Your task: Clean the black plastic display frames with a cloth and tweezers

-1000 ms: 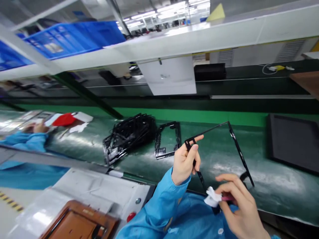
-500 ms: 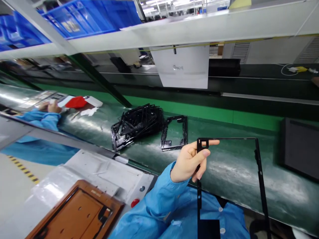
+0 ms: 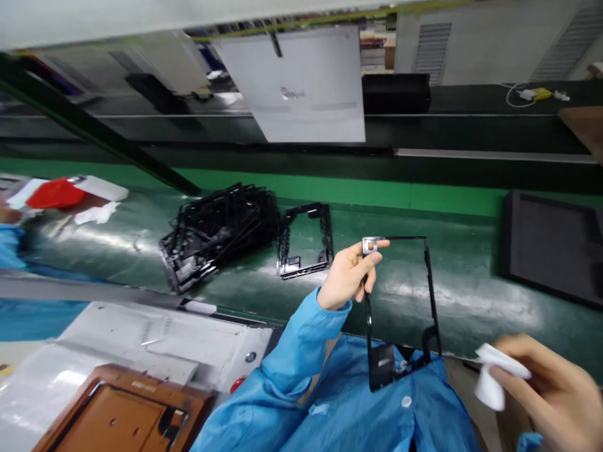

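My left hand (image 3: 347,276) pinches the top left corner of a thin black plastic frame (image 3: 428,295), holding it upright above the near edge of the green belt (image 3: 461,295). The frame's lower end hangs in front of my blue smock. At the lower right, my right hand (image 3: 546,392) is closed on a small white wipe (image 3: 490,380), a little to the right of the frame and not touching it; the hand is smeared by motion.
A heap of black frames (image 3: 214,229) and one single frame (image 3: 304,242) lie on the belt to the left. A dark tray (image 3: 551,248) sits at the right. A brown fixture (image 3: 117,417) rests at the lower left. Another person's blue sleeve (image 3: 9,245) shows far left.
The frame has turned more edge-on and dropped slightly in my left hand. My right hand with the white wipe was out of view half a second ago and has come back at the lower right.
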`<state>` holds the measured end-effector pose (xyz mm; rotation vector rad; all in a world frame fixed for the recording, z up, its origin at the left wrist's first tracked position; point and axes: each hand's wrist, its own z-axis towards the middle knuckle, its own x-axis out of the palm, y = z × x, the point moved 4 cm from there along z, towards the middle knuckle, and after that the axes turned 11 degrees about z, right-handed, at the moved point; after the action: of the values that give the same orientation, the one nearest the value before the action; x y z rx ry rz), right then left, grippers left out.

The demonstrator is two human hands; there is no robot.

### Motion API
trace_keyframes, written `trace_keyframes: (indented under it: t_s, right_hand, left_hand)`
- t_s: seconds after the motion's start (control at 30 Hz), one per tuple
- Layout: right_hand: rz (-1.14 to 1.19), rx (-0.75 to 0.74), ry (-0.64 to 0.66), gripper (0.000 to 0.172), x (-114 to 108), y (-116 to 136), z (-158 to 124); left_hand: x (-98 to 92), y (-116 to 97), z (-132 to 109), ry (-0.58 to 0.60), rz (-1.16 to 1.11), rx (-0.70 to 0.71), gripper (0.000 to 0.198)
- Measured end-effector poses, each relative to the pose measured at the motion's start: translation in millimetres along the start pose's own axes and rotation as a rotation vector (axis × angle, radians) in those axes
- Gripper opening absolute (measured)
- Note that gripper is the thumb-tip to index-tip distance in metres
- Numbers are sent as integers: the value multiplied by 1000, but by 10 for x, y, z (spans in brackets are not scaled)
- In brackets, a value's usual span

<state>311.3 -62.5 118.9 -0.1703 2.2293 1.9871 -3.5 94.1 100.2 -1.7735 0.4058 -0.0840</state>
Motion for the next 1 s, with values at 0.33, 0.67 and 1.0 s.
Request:
trace_keyframes:
  t_s: [0.33, 0.67, 1.0]
  right_hand:
    - [569, 273, 168, 37, 841, -136, 447]
    - [591, 208, 192, 42, 950, -136, 471]
    - [598, 238, 192, 46, 1084, -762, -467]
  left_hand:
    - [112, 585, 44, -292, 343, 122, 62]
    - [576, 161, -516, -94, 331, 406, 27]
    - [546, -92, 111, 194, 530, 198, 49]
